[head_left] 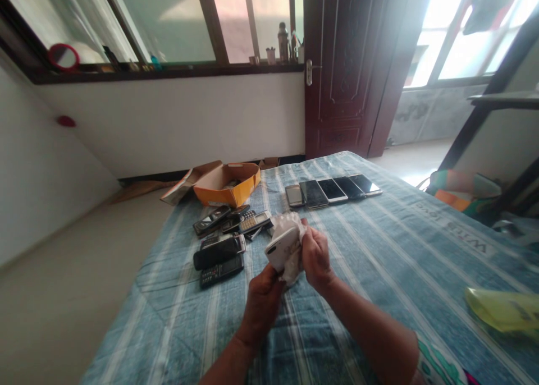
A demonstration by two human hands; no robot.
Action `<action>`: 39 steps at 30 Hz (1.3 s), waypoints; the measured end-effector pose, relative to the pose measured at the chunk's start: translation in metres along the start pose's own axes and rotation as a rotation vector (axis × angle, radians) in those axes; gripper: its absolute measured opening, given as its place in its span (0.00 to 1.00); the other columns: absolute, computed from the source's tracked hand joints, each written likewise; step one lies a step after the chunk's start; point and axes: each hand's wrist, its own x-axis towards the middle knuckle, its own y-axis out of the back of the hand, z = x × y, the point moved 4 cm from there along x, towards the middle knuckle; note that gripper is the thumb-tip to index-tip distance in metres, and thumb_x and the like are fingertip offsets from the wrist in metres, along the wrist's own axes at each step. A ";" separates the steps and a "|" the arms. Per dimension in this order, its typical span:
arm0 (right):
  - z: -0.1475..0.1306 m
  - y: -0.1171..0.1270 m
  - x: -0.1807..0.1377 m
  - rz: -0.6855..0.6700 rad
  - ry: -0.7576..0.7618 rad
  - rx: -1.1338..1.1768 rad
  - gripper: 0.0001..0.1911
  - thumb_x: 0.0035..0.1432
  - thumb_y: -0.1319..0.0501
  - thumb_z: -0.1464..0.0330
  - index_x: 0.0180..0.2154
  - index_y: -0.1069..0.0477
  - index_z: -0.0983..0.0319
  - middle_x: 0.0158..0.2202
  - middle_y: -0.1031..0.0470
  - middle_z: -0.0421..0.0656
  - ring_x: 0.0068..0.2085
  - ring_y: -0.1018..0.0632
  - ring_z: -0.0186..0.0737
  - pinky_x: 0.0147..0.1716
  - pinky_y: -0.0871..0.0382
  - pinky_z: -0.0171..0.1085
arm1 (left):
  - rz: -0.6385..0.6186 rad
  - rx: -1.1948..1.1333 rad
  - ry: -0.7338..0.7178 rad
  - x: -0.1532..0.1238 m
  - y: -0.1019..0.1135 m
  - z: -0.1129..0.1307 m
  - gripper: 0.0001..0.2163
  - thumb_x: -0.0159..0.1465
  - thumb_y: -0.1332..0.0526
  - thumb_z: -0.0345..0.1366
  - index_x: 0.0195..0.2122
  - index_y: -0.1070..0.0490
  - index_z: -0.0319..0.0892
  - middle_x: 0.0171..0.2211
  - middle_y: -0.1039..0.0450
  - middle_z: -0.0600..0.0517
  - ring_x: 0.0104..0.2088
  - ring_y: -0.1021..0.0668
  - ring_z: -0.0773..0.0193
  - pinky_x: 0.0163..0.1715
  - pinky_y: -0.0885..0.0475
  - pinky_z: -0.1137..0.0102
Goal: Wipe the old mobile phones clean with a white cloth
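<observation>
A white smartphone [282, 250] is held above the bed, its back with the camera facing up. My left hand [264, 296] grips its near lower end, fingers closed. My right hand [315, 254] is closed on a crumpled white cloth [291, 274], which lies against the phone's right side and under it. Just left of the hands is a pile of old keypad phones [222, 270], some overlapping. Beyond my right hand, several smartphones [332, 189] lie side by side in a row, with a small grey phone [294, 195] at its left end.
The blue striped bedspread [366, 250] carries everything. An open orange cardboard box [229, 194] stands at its far left edge. A yellow packet [503, 309] lies at the right. Behind are a dark red door [347, 65] and a windowsill [189, 72] with bottles and a round mirror [64, 56].
</observation>
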 end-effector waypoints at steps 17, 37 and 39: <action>0.018 0.004 -0.002 -0.117 0.242 -0.286 0.24 0.63 0.54 0.53 0.21 0.42 0.60 0.18 0.42 0.35 0.22 0.40 0.31 0.22 0.47 0.33 | 0.021 -0.184 0.094 0.001 -0.002 0.002 0.15 0.57 0.40 0.37 0.44 0.25 0.38 0.35 0.22 0.51 0.36 0.24 0.59 0.39 0.29 0.67; -0.028 -0.011 -0.019 -0.273 1.099 -1.095 0.23 0.68 0.54 0.61 0.23 0.37 0.61 0.20 0.35 0.40 0.24 0.36 0.35 0.29 0.48 0.37 | 0.018 0.091 0.028 0.005 0.018 -0.010 0.10 0.55 0.37 0.41 0.32 0.28 0.40 0.26 0.29 0.56 0.27 0.29 0.66 0.28 0.34 0.73; -0.022 -0.014 -0.022 -0.307 1.134 -1.134 0.21 0.67 0.51 0.62 0.23 0.36 0.61 0.21 0.35 0.40 0.25 0.35 0.36 0.29 0.49 0.37 | 0.049 0.138 0.024 0.005 0.021 -0.011 0.09 0.54 0.36 0.41 0.29 0.28 0.39 0.23 0.30 0.56 0.25 0.30 0.66 0.28 0.34 0.73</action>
